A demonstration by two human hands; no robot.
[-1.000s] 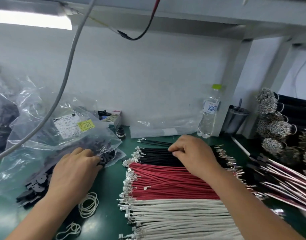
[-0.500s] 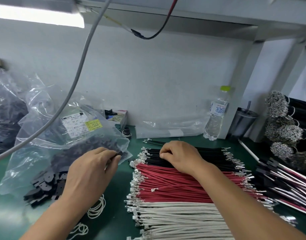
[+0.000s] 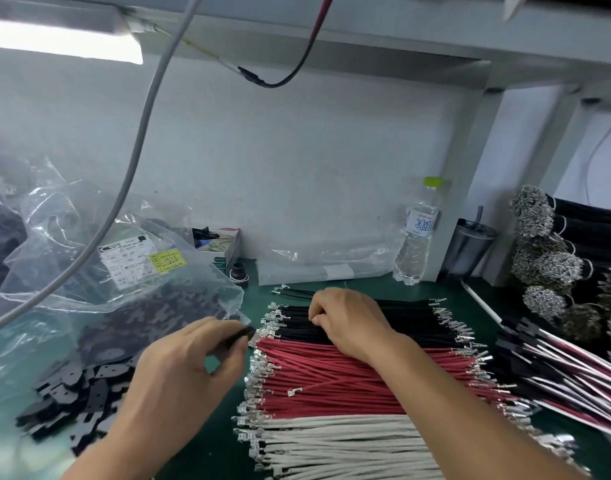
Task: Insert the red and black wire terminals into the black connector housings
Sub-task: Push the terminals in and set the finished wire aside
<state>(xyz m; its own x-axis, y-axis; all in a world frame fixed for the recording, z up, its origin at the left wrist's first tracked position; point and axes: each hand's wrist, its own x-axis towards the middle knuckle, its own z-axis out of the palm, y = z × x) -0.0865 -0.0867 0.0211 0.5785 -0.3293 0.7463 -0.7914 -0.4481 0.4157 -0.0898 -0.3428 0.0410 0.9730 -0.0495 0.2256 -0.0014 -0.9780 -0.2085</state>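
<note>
Left hand (image 3: 179, 372) pinches a housing (image 3: 243, 332) by the terminals (image 3: 262, 344), likely ready for insertion. Right hand (image 3: 349, 320), fingers curled, picks at the black wires (image 3: 418, 323) beyond the red wires (image 3: 349, 379); actual grip unclear. More housings (image 3: 72, 393) spill from the bag (image 3: 124, 299).

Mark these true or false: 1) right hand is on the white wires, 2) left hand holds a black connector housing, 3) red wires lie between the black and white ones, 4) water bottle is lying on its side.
1) False. The right hand picks at the black wires, not the white wires.
2) True. The left hand pinches a black connector housing in its fingers.
3) True. The red wires lie between them.
4) False. The water bottle stands upright by the wall.
</note>
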